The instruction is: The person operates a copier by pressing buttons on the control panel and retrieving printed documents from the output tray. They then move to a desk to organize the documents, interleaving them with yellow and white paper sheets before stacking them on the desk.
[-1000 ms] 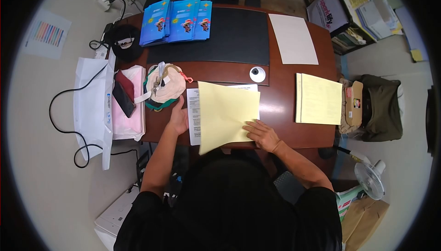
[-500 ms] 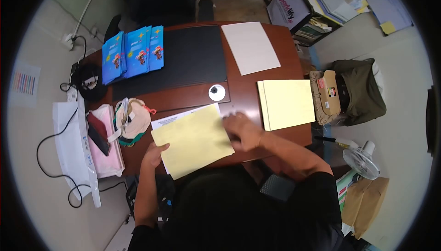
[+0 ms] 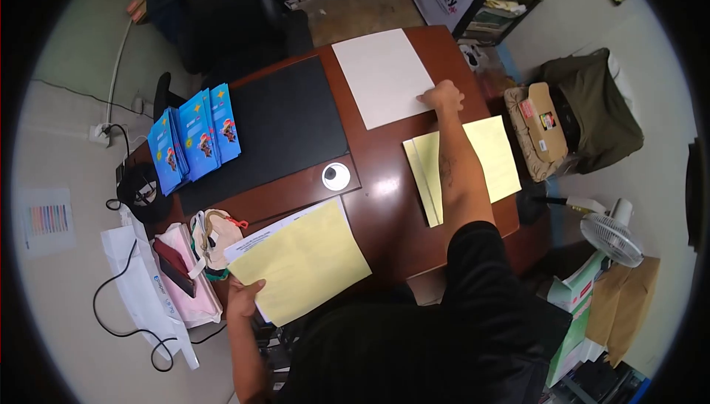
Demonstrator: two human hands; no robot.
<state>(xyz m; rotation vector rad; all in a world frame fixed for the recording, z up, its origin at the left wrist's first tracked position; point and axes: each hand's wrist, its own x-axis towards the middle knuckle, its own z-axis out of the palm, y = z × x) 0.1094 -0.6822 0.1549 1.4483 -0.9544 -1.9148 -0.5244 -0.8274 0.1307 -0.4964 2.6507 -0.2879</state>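
My left hand is closed on the lower left edge of a yellow paper sheet, its thumb on top. White printed sheets stick out from under the yellow one. My right hand reaches across the desk to the right edge of the white paper. Its thumb lies over that edge and its other fingers are curled; the grip underneath is hidden. Below my right forearm lies a yellow paper stack, partly covered by the arm.
Blue printed packets lie on a black desk mat. A white round object sits mid-desk. At the left are a cloth pouch and a pink package. A small fan and a cardboard box stand right.
My right hand has left the side of the held yellow sheet and reached forward and right to the white paper. My left hand still holds the sheets. The view has turned somewhat.
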